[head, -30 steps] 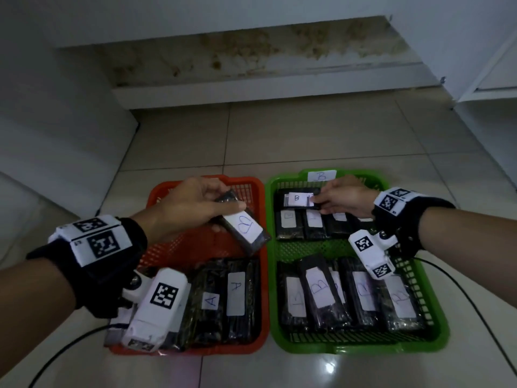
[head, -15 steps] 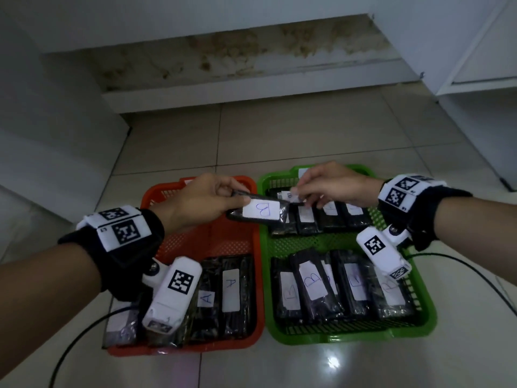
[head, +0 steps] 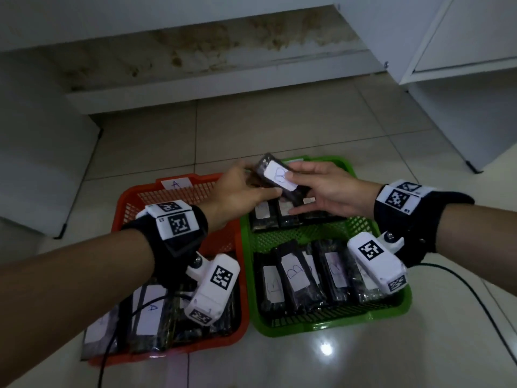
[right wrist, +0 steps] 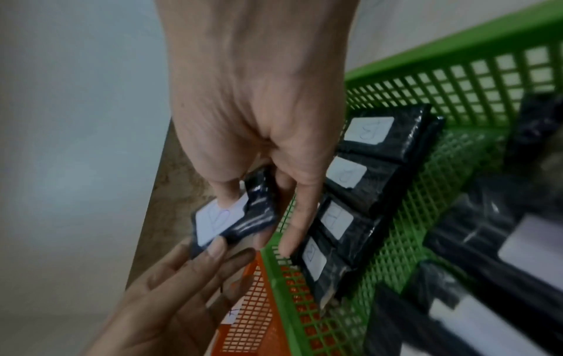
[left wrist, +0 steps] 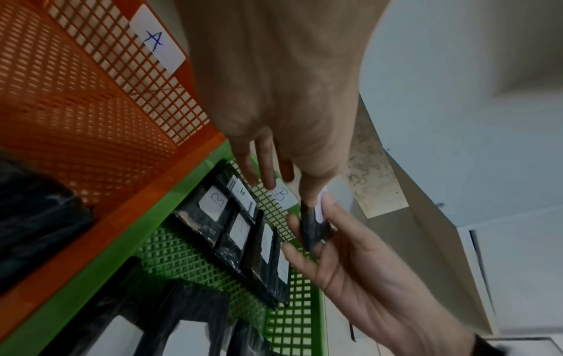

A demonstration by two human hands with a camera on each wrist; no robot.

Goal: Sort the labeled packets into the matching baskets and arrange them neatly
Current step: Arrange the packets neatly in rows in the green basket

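above the far end of the green basket: i have a black packet (head: 279, 179) marked b lifted clear of the rows below, held between both hands.
left hand: my left hand (head: 240, 191) grips the packet's near end, thumb on the label side and fingers (right wrist: 218, 248) beneath.
right hand: my right hand (head: 327, 191) pinches the other end, thumb on the white label, fingers (left wrist: 294, 250) curled under it.
packet: tilted, label up, over the green basket (head: 391, 306), not yet touching anything in it.
baskets: the orange basket (head: 131, 197) carries an a tag and a-marked packets at its near end; the green one carries a b tag and two rows of b packets (head: 296, 270).
step in hand: i judge this a hand-over, left to right, before placing.
doing it well: i would let the left hand go only once the right has a firm pinch, then lay the packet flat, label up, square with the far row (head: 282, 211).
risk: the glossy wrap looks slick; a loose pinch could drop it crooked onto its neighbours.
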